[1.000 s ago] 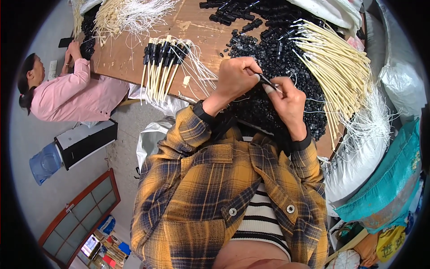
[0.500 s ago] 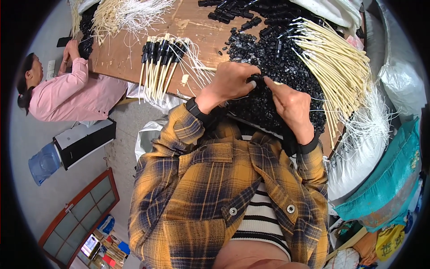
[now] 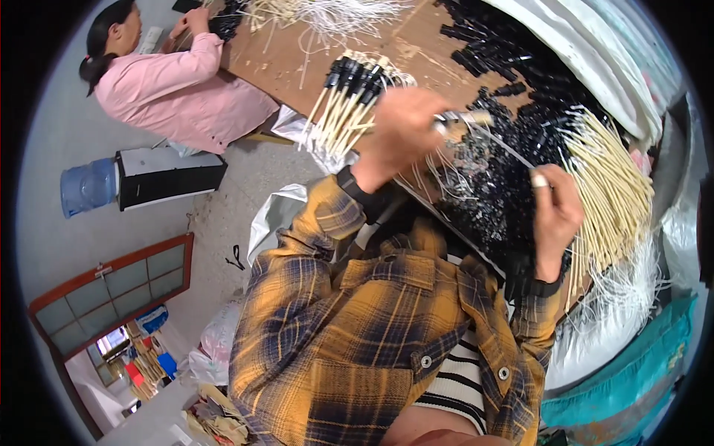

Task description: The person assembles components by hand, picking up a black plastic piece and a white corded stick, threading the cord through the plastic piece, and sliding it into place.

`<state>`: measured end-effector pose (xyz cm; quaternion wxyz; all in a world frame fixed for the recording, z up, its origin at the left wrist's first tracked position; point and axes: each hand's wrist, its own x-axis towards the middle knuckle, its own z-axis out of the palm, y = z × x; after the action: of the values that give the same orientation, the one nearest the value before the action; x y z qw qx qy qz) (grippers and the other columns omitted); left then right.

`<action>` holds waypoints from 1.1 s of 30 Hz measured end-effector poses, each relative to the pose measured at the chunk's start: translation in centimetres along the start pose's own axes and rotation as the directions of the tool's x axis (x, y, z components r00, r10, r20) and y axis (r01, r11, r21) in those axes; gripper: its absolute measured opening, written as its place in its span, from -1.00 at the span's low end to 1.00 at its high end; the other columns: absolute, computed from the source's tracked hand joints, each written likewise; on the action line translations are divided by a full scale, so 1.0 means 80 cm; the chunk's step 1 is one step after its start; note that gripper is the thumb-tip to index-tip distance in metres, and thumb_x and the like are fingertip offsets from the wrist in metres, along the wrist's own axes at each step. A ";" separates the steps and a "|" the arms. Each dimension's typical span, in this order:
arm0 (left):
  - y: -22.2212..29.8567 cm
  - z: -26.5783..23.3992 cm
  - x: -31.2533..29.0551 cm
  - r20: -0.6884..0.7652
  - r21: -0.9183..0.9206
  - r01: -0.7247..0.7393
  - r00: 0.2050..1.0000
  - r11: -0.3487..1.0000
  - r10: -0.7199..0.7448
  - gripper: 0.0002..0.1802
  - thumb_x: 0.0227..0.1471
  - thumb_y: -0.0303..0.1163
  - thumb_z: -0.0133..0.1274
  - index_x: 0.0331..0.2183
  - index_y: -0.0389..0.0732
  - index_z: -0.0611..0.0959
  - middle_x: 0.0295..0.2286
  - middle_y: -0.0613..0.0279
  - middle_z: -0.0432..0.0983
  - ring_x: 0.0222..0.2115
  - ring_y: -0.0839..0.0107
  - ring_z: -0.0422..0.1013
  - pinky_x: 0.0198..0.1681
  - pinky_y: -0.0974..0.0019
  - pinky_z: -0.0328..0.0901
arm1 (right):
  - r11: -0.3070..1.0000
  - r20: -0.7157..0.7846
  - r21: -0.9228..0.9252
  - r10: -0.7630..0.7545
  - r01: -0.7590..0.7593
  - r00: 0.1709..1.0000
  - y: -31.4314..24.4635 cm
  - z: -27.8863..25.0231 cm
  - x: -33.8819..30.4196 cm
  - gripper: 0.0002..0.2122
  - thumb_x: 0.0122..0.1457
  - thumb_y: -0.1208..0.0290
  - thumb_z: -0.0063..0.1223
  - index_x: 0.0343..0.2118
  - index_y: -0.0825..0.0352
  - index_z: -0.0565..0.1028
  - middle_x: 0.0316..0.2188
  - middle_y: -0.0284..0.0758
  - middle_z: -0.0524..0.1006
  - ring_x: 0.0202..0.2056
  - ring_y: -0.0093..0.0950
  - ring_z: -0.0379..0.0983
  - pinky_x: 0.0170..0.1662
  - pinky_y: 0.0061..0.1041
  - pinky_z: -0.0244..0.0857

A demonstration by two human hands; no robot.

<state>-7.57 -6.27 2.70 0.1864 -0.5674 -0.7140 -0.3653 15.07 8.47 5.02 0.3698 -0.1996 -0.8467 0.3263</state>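
Smeared by motion, my left hand [image 3: 407, 134] is closed at the table's near edge around a black connector [image 3: 448, 117] with a short cream end sticking out to the right. From there a thin white strand [image 3: 506, 146] runs taut to my right hand [image 3: 558, 210], whose thumb and finger pinch it. Below the strand lies a heap of small shiny black parts [image 3: 483, 201]. Just left of my left hand is a row of cream cords with black connectors [image 3: 349, 93], their ends hanging over the edge. A sheaf of loose cream cords with white strands [image 3: 613, 186] lies beyond my right hand.
Larger black connectors [image 3: 491, 56] lie at the back of the brown table [image 3: 290, 63]. White sacks [image 3: 595, 67] and a teal sack [image 3: 617, 405] crowd the right side. A person in a pink top [image 3: 171, 89] works at the far left, near a water dispenser [image 3: 171, 178].
My hands have moved apart, with a white strand now stretched between them. My left hand has lifted and the right has gone rightward. The whole view has turned.
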 end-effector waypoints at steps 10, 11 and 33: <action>-0.140 -0.041 -0.043 -0.038 0.500 0.602 0.733 0.622 -0.679 -0.64 -0.20 -0.31 0.11 -0.24 -0.11 0.63 -0.26 0.07 0.54 -0.15 0.06 0.38 -0.08 0.00 0.18 | 0.993 0.291 -0.023 0.121 -0.120 0.949 -0.001 0.007 -0.019 -0.88 0.04 0.56 0.17 -0.32 0.40 0.55 -0.31 -0.24 0.55 -0.38 -0.41 0.49 -0.35 -0.57 0.33; -0.124 -0.047 -0.039 -0.047 0.508 0.522 0.811 0.685 -0.583 -0.56 -0.22 -0.32 0.10 -0.16 -0.10 0.60 -0.22 0.08 0.53 -0.14 0.05 0.38 -0.04 0.01 0.18 | 0.988 0.250 -0.028 0.154 -0.152 0.956 0.015 -0.003 -0.023 -0.88 0.05 0.55 0.17 -0.32 0.41 0.54 -0.35 -0.25 0.54 -0.43 -0.46 0.45 -0.36 -0.58 0.30; 0.089 0.182 0.074 0.693 -0.083 0.348 0.694 0.934 -0.197 -0.59 -0.32 -0.29 0.29 -0.32 -0.16 0.57 -0.46 0.14 0.52 -0.30 0.12 0.44 -0.25 0.07 0.31 | 0.857 0.084 -0.484 0.246 -0.177 0.965 0.106 -0.126 -0.041 -0.91 0.04 0.47 0.11 -0.37 0.31 0.50 -0.51 -0.18 0.51 -0.49 -0.20 0.44 -0.38 -0.34 0.29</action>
<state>-0.33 9.01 -0.71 -0.2017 -0.5641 -0.7667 -0.2309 25.64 16.68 2.65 0.2101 -0.3517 -0.8977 0.1623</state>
